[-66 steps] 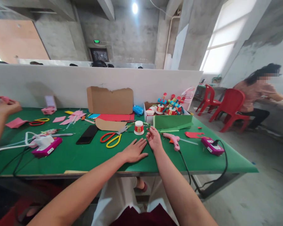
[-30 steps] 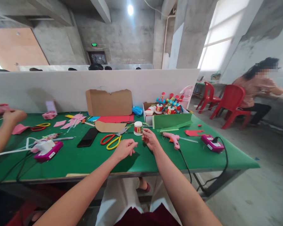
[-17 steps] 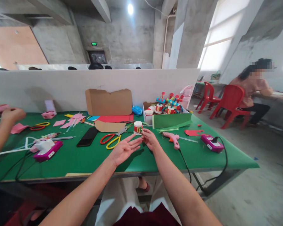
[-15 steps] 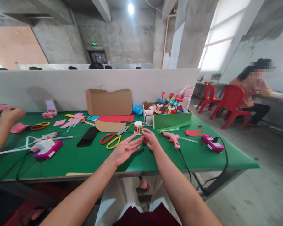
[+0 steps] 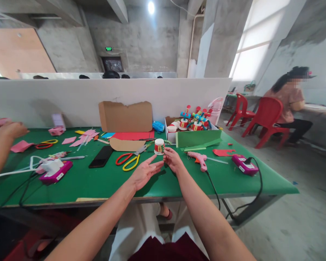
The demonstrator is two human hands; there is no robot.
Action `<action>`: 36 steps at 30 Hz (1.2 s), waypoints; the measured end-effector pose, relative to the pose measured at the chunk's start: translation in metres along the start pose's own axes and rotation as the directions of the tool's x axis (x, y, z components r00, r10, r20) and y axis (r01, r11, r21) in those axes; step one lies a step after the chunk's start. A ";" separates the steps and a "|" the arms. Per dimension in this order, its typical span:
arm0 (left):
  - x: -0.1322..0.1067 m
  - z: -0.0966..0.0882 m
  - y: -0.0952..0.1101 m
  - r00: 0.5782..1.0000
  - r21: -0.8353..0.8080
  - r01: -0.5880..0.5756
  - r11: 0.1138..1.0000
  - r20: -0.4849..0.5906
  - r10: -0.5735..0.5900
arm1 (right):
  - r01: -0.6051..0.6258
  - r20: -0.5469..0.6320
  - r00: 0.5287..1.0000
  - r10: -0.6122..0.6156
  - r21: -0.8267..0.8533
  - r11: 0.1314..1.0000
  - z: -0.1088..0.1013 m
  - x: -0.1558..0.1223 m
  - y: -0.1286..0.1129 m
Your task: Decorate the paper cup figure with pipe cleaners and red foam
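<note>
A small red-and-white paper cup (image 5: 159,146) stands upside down in front of me, with a coiled green strip (image 5: 151,143) sticking out at its left. At the cup's right side, the fingertips of my right hand (image 5: 172,159) are pinched on a folded green paper strip (image 5: 163,149) against the cup. My left hand (image 5: 147,172) is open, palm turned up and fingers stretched out just below the cup, holding nothing. To the left of the cup lie scissors (image 5: 132,158) with one red and one yellow handle loop.
A pink glue gun (image 5: 198,159) lies right of my hands, its cord running off the table edge. Behind stands a box (image 5: 171,137) of finished cup figures. A phone (image 5: 101,157) and purple power strips (image 5: 244,165) lie around. At far left is another person's hand (image 5: 15,130).
My hands and the cup stay almost in place. The view has shifted very slightly. The other person's hand at the far left has moved a little.
</note>
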State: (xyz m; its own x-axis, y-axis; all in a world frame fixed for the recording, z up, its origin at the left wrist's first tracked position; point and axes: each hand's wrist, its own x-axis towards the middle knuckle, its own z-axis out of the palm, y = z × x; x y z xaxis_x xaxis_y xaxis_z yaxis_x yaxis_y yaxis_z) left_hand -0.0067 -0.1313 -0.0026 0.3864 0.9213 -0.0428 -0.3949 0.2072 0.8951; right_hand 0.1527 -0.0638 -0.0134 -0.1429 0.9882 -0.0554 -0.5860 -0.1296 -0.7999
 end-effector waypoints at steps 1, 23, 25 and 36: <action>0.002 -0.003 0.000 1.000 0.069 -0.015 0.997 0.004 0.015 | -0.002 0.000 1.000 0.002 0.000 1.000 0.000 0.000 0.000; -0.027 -0.025 -0.013 0.866 0.868 -0.497 -0.004 0.497 0.060 | -0.011 -0.063 0.998 0.012 0.020 1.000 -0.001 0.006 0.001; -0.027 -0.017 -0.014 0.885 0.887 -0.458 -0.056 0.461 0.067 | -0.013 -0.062 0.998 0.014 0.017 1.000 -0.001 0.007 0.001; -0.026 -0.024 -0.017 0.882 0.851 -0.472 0.232 0.450 0.143 | -0.015 -0.068 0.998 0.016 0.009 1.000 0.000 0.008 0.002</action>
State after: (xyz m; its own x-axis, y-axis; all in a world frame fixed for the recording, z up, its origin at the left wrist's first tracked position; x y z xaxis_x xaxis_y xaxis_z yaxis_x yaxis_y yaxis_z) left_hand -0.0297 -0.1513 -0.0276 0.6589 0.6941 0.2899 0.4354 -0.6663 0.6054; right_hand 0.1502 -0.0567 -0.0157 -0.0976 0.9893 -0.1086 -0.5912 -0.1454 -0.7933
